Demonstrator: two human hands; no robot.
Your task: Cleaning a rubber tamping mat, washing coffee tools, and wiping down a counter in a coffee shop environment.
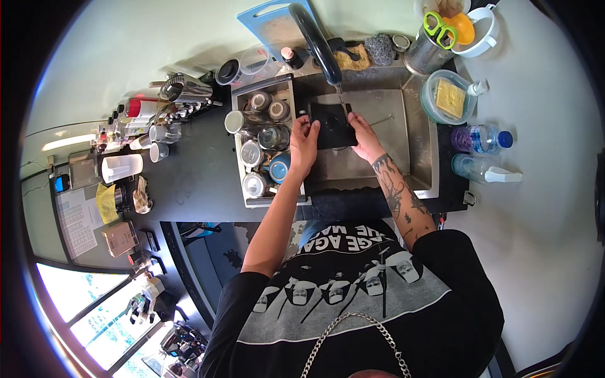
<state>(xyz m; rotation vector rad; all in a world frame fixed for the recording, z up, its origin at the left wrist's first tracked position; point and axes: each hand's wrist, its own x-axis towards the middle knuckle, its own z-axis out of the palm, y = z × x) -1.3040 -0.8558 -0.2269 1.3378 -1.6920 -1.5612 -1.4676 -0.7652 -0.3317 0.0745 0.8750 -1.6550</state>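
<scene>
Both of my hands hold a black, flat, square piece [335, 129] over the sink, one at each side edge. My left hand [304, 145] pinches its left edge between thumb and fingers. The right edge is in my right hand [365, 138], thumb on top, other fingers partly hidden. Just above the piece hangs the spout of a black faucet [318, 50], and a thin stream of water seems to fall onto it. Wet glints show on the dark surface. Below lies the metal sink basin [387, 154]. What the piece is exactly, I cannot tell.
Left of the basin, a rack [244, 184] holds several jars and a blue mug [280, 169]. A sponge [353, 58] and a scrubber [379, 49] lie behind. On the right stand a tub with a yellow sponge [450, 97], a bottle [485, 139] and a spray bottle [476, 169].
</scene>
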